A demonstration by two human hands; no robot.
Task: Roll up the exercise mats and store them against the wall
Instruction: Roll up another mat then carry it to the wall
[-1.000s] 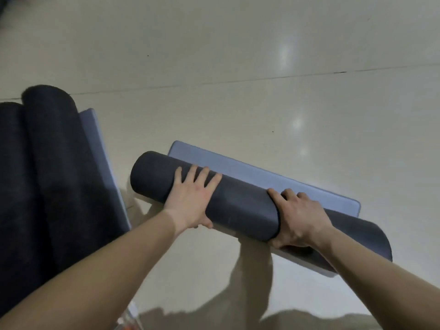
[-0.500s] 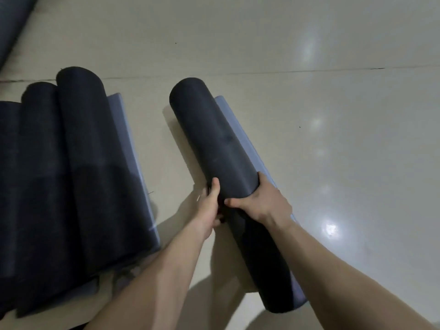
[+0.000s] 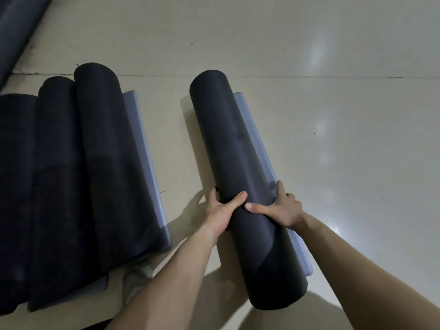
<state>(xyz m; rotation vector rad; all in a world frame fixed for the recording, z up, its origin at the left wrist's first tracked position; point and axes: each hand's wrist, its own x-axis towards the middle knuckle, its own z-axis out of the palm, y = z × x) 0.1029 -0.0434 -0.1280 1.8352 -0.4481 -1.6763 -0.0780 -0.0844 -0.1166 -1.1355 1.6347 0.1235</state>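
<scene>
— Item: rolled mat (image 3: 228, 148). Location?
— On the floor (image 3: 333, 139), middle, lying near to far, just right of the other rolls (image 3: 100, 151).
— Hands?
— Left hand (image 3: 220, 210) and right hand (image 3: 283, 208) clasp its near half from either side, thumbs across the top.
— Step?
— Rolling looks done; storing comes next. That calls for a firm grip so the loose edge (image 3: 259, 148) stays wrapped.

I can read nothing on the rolled mat (image 3: 238, 163) or on the other mats (image 3: 95, 163) beside it: no writing, label, brand or number.
</scene>
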